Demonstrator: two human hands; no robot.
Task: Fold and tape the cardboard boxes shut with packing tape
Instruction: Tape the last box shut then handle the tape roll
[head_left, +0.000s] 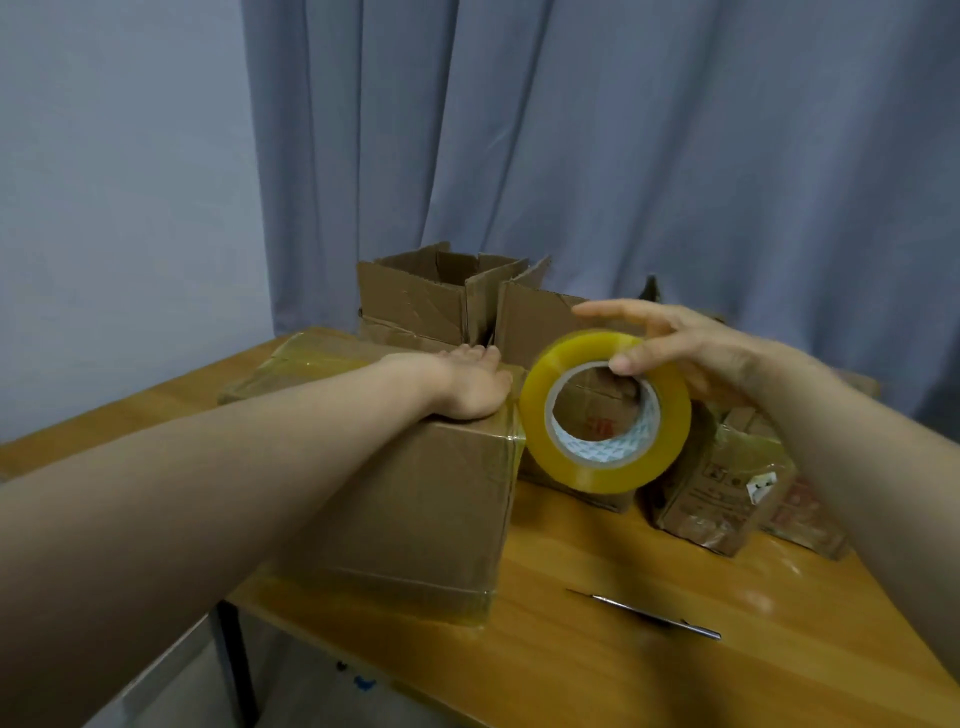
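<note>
A closed cardboard box (415, 499) with yellowish tape along its edges stands on the wooden table (623, 675). My left hand (467, 384) lies palm down on the box's top at its right edge, fingers flat. My right hand (675, 348) holds a large roll of yellowish packing tape (605, 410) upright just right of the box, thumb hooked into the core and fingers over the outer rim. The roll touches the box's upper right corner.
Two open boxes (421, 301) with raised flaps stand behind. Taped smaller boxes (717, 493) lie at the right under my forearm. A thin metal blade (644, 613) lies on the table in front. Grey curtains hang behind; the table's left edge drops off near the box.
</note>
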